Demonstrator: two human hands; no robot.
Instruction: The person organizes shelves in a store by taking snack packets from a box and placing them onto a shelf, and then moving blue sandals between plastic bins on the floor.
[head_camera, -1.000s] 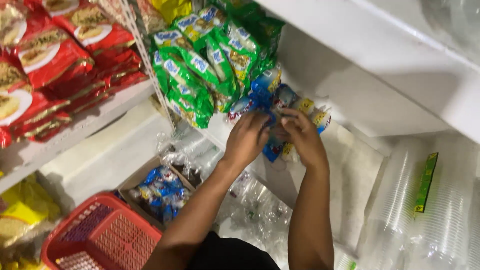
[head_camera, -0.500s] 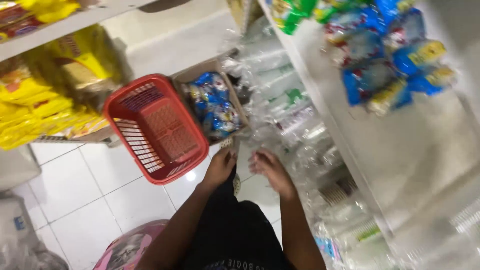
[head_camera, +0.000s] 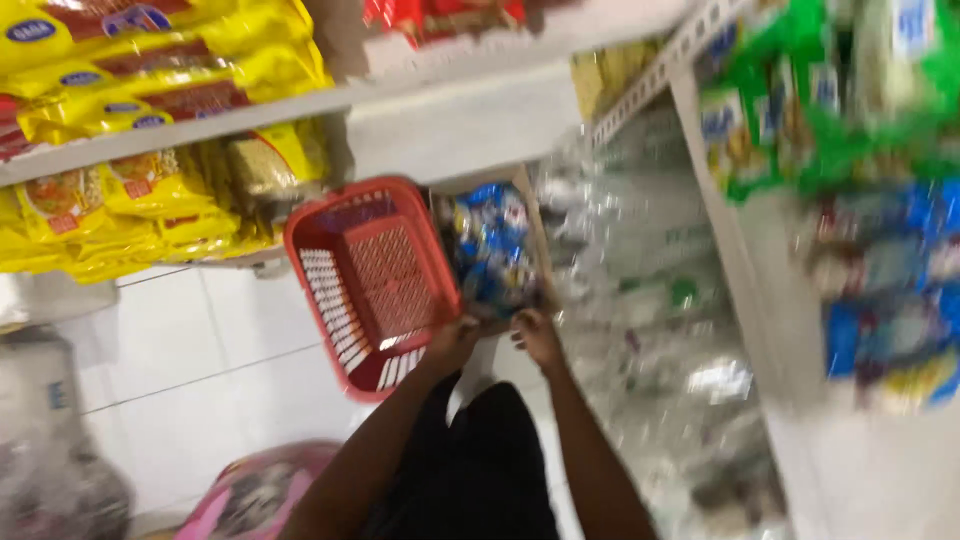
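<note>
Both my hands reach down to a cardboard box (head_camera: 530, 215) on the floor, filled with blue snack packets (head_camera: 492, 250). My left hand (head_camera: 452, 343) is at the box's near edge, right beside a red plastic basket (head_camera: 370, 280). My right hand (head_camera: 537, 335) is at the same near edge, a little to the right. The picture is blurred, so whether either hand grips the box or a packet is unclear.
Yellow packets (head_camera: 150, 180) fill the shelves at the left. Green packets (head_camera: 800, 100) and blue packets (head_camera: 890, 290) hang on the white shelf at the right. Clear plastic goods (head_camera: 660, 330) lie below it. A pink object (head_camera: 265, 490) sits on the white tiled floor.
My hands came down from the hanging blue packets on the shelf to the box on the floor. The view swung down and then tilted.
</note>
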